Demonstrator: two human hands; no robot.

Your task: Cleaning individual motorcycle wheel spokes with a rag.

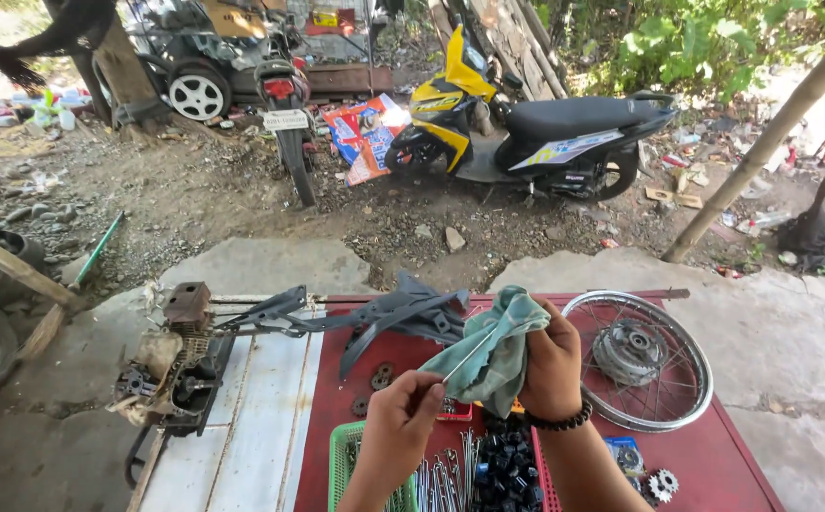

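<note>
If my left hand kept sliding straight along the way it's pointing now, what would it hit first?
Probably the green cloth bunched in the right hand: the left hand points up and right along the thin metal spoke it pinches, which runs into that cloth.

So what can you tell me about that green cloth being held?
The green cloth is a soft, crumpled, teal-green rag, bunched in the right hand above the red table. A thin metal spoke, pinched by the left hand, runs into its folds. It hangs clear of the table, near the spoked wheel.
</note>
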